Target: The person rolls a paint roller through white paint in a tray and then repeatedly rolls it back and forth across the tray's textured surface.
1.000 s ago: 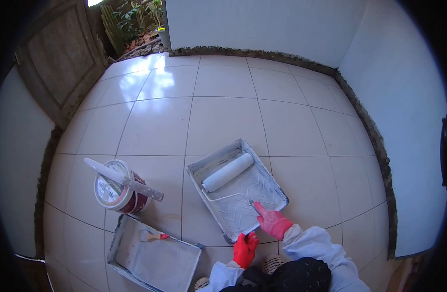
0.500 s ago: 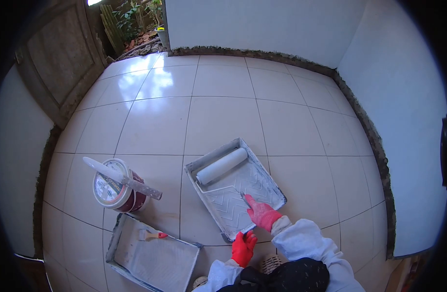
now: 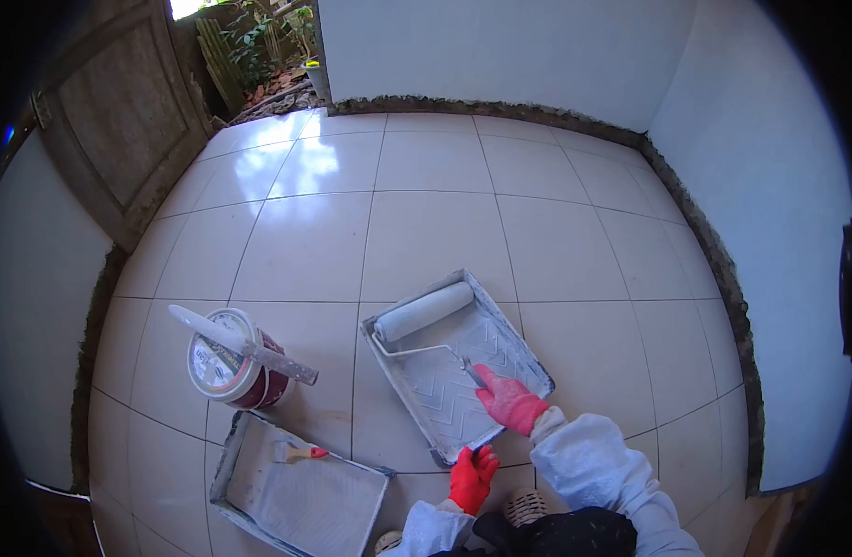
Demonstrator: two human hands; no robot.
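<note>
My right hand (image 3: 512, 401), in a pinkish-red glove, is closed around the handle of a paint roller (image 3: 426, 312). Its white sleeve lies across the far, deep end of a grey, paint-stained paint tray (image 3: 528, 364), and the wire frame reaches back over the ribbed slope. At the tray's near edge is my left hand (image 3: 472, 478) in a red glove, with curled fingers gripping the rim. To the left, a second paint tray (image 3: 300, 520) holds a paintbrush (image 3: 300, 453) with a red-tipped handle.
A paint bucket (image 3: 235, 357) with a scraper-like tool (image 3: 245, 345) across its lid stands beyond the second tray. Light tiles cover the floor (image 3: 435, 237). White walls (image 3: 500, 56) have rough, unfinished bases. A wooden door (image 3: 119, 111) stands at the left, with plants outside.
My right hand has pushed the roller slightly forward toward the tray's far end. My left hand remains at the near rim. The whole view has shifted a little.
</note>
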